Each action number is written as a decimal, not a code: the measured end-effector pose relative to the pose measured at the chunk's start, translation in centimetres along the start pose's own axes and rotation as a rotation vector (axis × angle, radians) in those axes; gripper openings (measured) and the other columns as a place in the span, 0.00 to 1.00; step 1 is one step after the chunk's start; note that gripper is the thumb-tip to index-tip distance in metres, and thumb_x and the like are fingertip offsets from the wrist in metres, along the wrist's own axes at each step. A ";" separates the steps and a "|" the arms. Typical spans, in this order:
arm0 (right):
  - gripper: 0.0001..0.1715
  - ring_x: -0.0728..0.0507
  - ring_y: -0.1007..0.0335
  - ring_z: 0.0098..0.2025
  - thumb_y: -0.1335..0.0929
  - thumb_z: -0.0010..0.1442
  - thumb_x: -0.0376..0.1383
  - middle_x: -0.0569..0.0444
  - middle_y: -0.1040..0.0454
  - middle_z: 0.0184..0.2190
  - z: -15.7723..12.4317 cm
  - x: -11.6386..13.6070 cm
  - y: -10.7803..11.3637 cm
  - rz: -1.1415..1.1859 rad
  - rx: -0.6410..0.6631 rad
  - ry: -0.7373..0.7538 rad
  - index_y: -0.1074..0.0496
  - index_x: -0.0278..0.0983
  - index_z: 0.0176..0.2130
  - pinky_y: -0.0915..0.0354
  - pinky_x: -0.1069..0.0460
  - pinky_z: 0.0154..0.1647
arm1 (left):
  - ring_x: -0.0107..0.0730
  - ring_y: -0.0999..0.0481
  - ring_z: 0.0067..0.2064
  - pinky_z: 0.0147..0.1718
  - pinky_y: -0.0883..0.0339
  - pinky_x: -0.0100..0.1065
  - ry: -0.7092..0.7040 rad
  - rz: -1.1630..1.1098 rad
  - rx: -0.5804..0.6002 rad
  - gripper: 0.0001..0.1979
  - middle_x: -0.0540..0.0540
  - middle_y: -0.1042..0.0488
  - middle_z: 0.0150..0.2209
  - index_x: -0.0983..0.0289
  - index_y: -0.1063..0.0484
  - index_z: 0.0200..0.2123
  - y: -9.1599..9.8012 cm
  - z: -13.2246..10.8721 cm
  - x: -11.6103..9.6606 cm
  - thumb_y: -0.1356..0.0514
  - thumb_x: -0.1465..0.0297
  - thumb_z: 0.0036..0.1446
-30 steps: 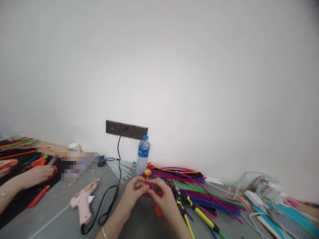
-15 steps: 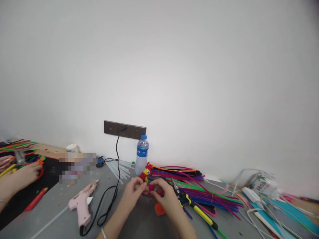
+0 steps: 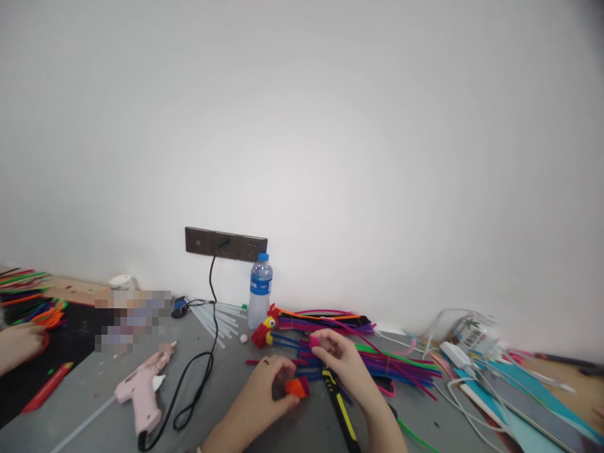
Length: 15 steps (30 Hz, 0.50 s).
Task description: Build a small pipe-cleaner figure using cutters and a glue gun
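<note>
The orange fuzzy piece is low over the surface, close to its near edge, pinched in the left hand's closed fingers. The right hand nips a small pink tuft just beyond it, over the pipe cleaners. A light, steady pinch on both pieces seems wisest, so the fuzz isn't crushed.

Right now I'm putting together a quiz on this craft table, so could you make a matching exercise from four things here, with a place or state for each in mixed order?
Things:
1. glue gun
2. water bottle
3. left hand
4. right hand

Places and states:
A. stands upright by the wall
B. pinches a small pink piece
C. lies on its side on the grey table
D. holds an orange piece

Pairs: 1-C, 2-A, 3-D, 4-B.
</note>
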State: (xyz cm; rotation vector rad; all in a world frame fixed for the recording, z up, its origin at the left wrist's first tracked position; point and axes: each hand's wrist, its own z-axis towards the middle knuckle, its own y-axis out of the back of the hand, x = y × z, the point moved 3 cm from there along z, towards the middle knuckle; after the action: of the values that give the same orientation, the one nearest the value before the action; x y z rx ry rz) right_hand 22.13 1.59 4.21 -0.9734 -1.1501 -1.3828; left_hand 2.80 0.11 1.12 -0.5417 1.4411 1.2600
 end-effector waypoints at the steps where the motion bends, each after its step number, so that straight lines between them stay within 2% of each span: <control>1: 0.18 0.49 0.41 0.24 0.26 0.49 0.46 0.59 0.32 0.23 0.0 -0.1 0.1 0.003 -0.003 0.004 0.26 0.36 0.34 0.43 0.54 0.27 | 0.43 0.29 0.43 0.42 0.40 0.36 -0.013 0.080 0.000 0.18 0.56 0.23 0.41 0.61 0.25 0.39 -0.1 -0.1 -0.1 0.32 0.73 0.41; 3: 0.18 0.49 0.42 0.24 0.27 0.51 0.46 0.60 0.34 0.22 0.0 -0.2 0.3 -0.003 -0.016 0.016 0.27 0.36 0.35 0.44 0.54 0.26 | 0.48 0.31 0.45 0.45 0.41 0.39 -0.017 0.203 0.017 0.20 0.57 0.24 0.42 0.60 0.24 0.39 -0.3 -0.1 0.0 0.30 0.71 0.38; 8: 0.19 0.48 0.40 0.26 0.27 0.52 0.47 0.57 0.32 0.26 0.1 -0.8 0.3 0.009 -0.043 0.023 0.27 0.36 0.36 0.42 0.53 0.28 | 0.49 0.31 0.43 0.42 0.42 0.41 -0.032 0.333 0.014 0.11 0.58 0.24 0.38 0.60 0.22 0.34 -0.6 0.4 0.3 0.32 0.70 0.43; 11: 0.21 0.47 0.36 0.27 0.27 0.50 0.49 0.55 0.29 0.28 0.1 -0.9 0.4 0.032 -0.060 0.001 0.26 0.36 0.36 0.39 0.52 0.31 | 0.47 0.30 0.41 0.41 0.41 0.39 -0.056 0.267 -0.053 0.10 0.56 0.23 0.36 0.59 0.21 0.32 0.0 0.5 0.3 0.33 0.72 0.42; 15: 0.22 0.46 0.35 0.29 0.26 0.50 0.49 0.54 0.28 0.28 0.0 -0.6 0.3 0.078 -0.070 -0.004 0.26 0.36 0.36 0.37 0.52 0.32 | 0.42 0.28 0.36 0.36 0.39 0.34 -0.069 -0.018 -0.176 0.07 0.55 0.23 0.32 0.60 0.21 0.31 1.6 0.8 0.0 0.33 0.71 0.44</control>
State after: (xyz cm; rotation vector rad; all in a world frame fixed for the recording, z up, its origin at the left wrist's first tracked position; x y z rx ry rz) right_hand 22.52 1.76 3.69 -1.0603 -1.0613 -1.3667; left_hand 1.74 1.36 1.91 -0.6214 1.2726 1.3865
